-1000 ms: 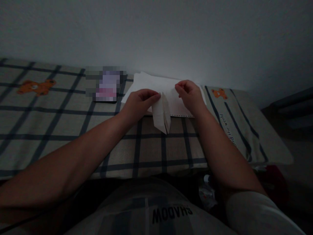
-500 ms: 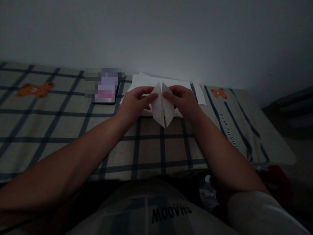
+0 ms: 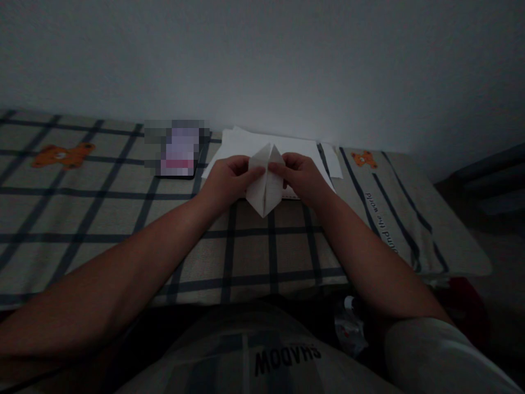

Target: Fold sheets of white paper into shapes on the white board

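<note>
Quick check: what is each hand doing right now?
Left hand: closed, pinching the left side of the folded white paper.
Right hand: closed, pinching the right side of the same paper.

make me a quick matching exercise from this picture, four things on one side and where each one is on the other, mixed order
Things:
1. folded paper
2. loose white sheets
3. orange bear print
4. left hand

Places:
A. far left of the checked cover
B. lying flat by the wall, behind the hands
C. pinched between both hands
D. gripping the paper's left side

Pairs: 1-C, 2-B, 3-A, 4-D
</note>
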`<act>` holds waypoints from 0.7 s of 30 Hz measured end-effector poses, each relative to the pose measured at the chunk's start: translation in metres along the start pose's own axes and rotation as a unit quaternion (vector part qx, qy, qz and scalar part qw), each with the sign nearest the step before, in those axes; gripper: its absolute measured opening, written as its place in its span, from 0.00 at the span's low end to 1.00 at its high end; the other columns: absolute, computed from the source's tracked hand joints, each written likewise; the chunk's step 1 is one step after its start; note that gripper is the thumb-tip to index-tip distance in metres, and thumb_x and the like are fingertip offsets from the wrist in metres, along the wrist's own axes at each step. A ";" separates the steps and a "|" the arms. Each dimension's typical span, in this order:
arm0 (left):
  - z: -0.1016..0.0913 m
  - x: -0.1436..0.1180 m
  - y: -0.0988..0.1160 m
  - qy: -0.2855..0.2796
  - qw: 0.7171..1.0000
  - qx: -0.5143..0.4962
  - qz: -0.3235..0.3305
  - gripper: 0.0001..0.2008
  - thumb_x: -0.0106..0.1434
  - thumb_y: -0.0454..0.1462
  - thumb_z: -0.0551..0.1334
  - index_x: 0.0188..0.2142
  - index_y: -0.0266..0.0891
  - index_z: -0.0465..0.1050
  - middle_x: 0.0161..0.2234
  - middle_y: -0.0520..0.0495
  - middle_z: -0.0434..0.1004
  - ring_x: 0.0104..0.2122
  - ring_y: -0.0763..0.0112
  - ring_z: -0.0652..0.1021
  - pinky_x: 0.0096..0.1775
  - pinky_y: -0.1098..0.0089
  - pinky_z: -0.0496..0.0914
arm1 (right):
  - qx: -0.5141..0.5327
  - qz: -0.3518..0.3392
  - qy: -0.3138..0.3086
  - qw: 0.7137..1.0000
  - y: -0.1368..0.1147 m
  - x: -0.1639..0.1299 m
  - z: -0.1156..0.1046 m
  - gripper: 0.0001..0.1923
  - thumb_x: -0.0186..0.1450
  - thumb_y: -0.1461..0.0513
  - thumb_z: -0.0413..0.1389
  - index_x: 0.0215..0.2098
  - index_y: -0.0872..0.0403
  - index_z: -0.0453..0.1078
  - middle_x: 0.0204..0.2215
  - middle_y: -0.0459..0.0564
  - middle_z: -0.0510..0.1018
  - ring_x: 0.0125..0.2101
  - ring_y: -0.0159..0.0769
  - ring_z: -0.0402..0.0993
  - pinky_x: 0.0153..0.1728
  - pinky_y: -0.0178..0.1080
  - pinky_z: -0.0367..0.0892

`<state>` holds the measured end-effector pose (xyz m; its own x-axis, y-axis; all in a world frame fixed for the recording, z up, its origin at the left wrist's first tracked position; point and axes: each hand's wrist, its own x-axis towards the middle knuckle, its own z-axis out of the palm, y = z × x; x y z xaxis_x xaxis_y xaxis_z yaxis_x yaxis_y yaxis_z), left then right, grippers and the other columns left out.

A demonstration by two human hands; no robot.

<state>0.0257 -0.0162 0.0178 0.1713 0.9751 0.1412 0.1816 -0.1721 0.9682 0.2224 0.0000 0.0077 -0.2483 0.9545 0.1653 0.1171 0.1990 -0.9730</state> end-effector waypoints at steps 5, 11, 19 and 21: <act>-0.001 -0.001 0.000 -0.005 0.998 0.063 0.013 0.16 0.61 0.48 0.67 0.32 0.36 0.79 0.28 0.47 0.79 0.27 0.70 0.75 0.27 0.72 0.66 | 0.034 0.003 -0.009 0.999 0.005 0.001 0.001 0.22 0.60 0.43 0.66 0.30 0.53 0.73 0.23 0.41 0.70 0.24 0.27 0.65 0.25 0.34 0.60; -0.001 0.000 -0.001 -0.029 0.998 0.054 -0.012 0.17 0.57 0.50 0.71 0.34 0.37 0.82 0.30 0.47 0.82 0.29 0.68 0.77 0.28 0.71 0.68 | -0.010 -0.011 0.025 1.000 -0.001 0.000 0.001 0.20 0.58 0.45 0.68 0.29 0.54 0.76 0.26 0.43 0.74 0.27 0.28 0.66 0.28 0.34 0.61; -0.002 0.004 -0.004 -0.091 0.993 -0.010 -0.075 0.14 0.55 0.48 0.72 0.33 0.39 0.82 0.32 0.47 0.85 0.31 0.67 0.81 0.33 0.70 0.74 | 0.023 -0.020 0.074 0.997 -0.002 0.000 0.000 0.21 0.58 0.45 0.68 0.32 0.53 0.77 0.28 0.44 0.76 0.29 0.29 0.67 0.30 0.35 0.64; -0.002 0.005 -0.005 -0.104 0.991 -0.030 -0.078 0.14 0.54 0.46 0.73 0.33 0.39 0.82 0.34 0.47 0.85 0.33 0.65 0.82 0.35 0.68 0.76 | 0.038 -0.019 0.078 0.996 -0.002 0.000 0.000 0.22 0.58 0.44 0.68 0.33 0.53 0.77 0.28 0.44 0.75 0.28 0.29 0.67 0.30 0.35 0.63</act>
<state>0.0237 -0.0107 0.0142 0.3433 0.9379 -0.0501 0.1651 -0.0077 0.9863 0.2217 -0.0003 0.0092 -0.0978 0.9709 0.2188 0.0369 0.2232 -0.9741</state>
